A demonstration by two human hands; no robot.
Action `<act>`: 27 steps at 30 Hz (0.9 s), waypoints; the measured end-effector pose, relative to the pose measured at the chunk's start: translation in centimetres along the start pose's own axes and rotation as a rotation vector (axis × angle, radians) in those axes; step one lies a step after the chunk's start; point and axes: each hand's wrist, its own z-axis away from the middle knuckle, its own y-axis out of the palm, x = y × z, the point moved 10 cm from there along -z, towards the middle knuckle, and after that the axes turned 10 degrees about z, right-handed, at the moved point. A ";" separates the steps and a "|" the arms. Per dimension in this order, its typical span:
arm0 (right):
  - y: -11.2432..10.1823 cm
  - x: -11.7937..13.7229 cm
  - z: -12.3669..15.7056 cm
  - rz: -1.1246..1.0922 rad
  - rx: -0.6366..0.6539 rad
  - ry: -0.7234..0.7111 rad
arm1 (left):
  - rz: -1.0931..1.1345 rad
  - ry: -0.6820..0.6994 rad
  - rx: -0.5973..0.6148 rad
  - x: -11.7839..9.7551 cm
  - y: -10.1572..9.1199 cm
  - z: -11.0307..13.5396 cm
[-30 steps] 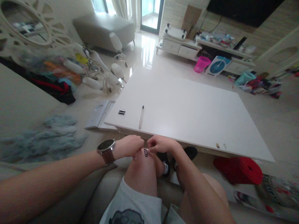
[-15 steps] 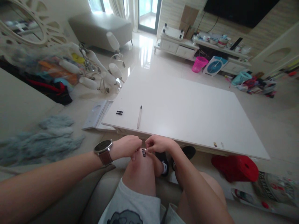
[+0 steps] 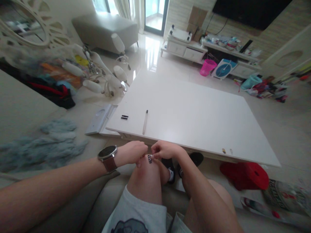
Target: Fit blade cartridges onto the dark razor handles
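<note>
My left hand, with a watch on its wrist, rests against my bent knee. Its fingers are curled, and their tips are hidden from view. On the same knee lies a small black piece with white marks, too small to name. The fingers of my right hand are pinched together at the upper edge of this piece. Beyond both hands, on the white table, lie a slim white stick with a dark tip and two short black strips.
Two tiny items lie by the table's near right edge. A red stool and a printed bag are on the floor at right. A chandelier with glass shades stands left of the table, near an open white box.
</note>
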 end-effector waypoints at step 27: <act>-8.5 -2.7 1.5 -0.741 -0.900 0.025 | -0.025 0.011 0.030 -0.3 -0.5 0.0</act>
